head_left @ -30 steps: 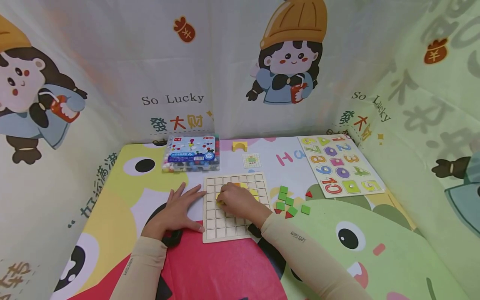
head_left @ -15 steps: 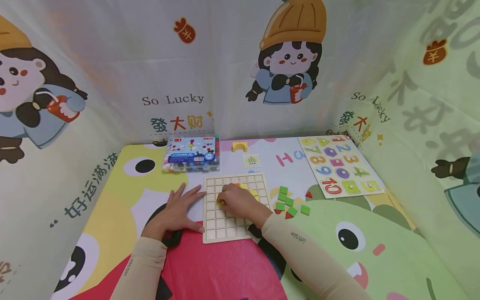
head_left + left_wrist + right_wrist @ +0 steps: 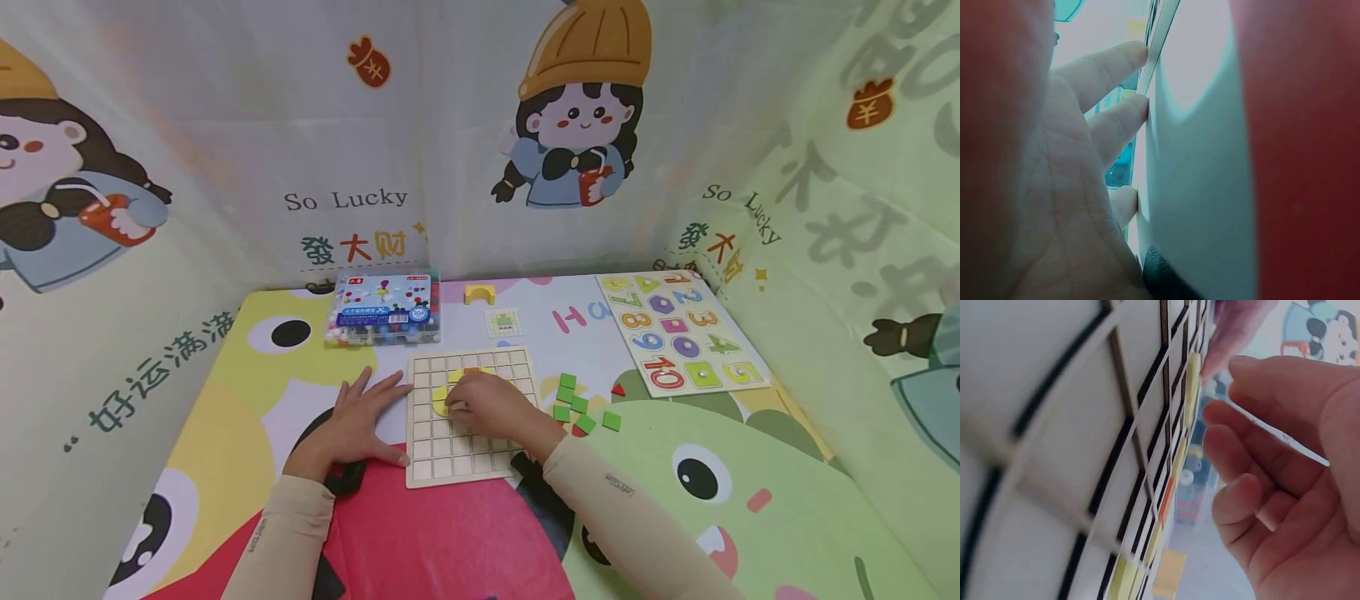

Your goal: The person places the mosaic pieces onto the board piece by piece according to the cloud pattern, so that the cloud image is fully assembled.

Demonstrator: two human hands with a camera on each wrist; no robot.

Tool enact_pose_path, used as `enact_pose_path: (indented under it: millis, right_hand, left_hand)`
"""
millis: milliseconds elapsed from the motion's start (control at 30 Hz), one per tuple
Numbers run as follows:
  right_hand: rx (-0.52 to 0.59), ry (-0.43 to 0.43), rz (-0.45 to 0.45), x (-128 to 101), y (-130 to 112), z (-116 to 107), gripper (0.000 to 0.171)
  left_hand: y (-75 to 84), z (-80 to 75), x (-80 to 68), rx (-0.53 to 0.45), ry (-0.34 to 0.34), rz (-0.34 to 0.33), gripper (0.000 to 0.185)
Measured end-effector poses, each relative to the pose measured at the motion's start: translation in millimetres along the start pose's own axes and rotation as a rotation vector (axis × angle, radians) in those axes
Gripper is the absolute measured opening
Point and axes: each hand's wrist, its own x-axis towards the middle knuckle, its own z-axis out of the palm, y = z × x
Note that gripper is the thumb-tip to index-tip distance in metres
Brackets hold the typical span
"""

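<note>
Yellow piece (image 3: 439,407) lies just left of nearer right hand (image 3: 491,406), fingers curled, hold unclear; left hand (image 3: 358,427) spread at board (image 3: 442,469) edge

Pale printed cloth (image 3: 457,167) hangs along the left, far and right sides (cartoon figures (image 3: 573,171) in orange hats (image 3: 588,54), lettering (image 3: 347,198) too), tinted faintly green at right; a colourful cartoon cover (image 3: 450,542) spreads below.

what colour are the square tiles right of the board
The square tiles are green, best seen in the head view.
</note>
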Motion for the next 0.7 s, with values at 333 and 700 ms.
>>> enact_pose_path:
  millis: [333, 700]
  right_hand:
    - [0.100, 0.179, 0.094, -51, 23, -17, 0.017]
    - [0.161, 0.246, 0.210, -95, 63, -40, 0.023]
  left_hand:
    - [0.1, 0.1, 0.2, -0.006, -0.009, -0.010, 0.117]
    - [-0.6, 0.1, 1.0, -0.019, -0.011, 0.002, 0.117]
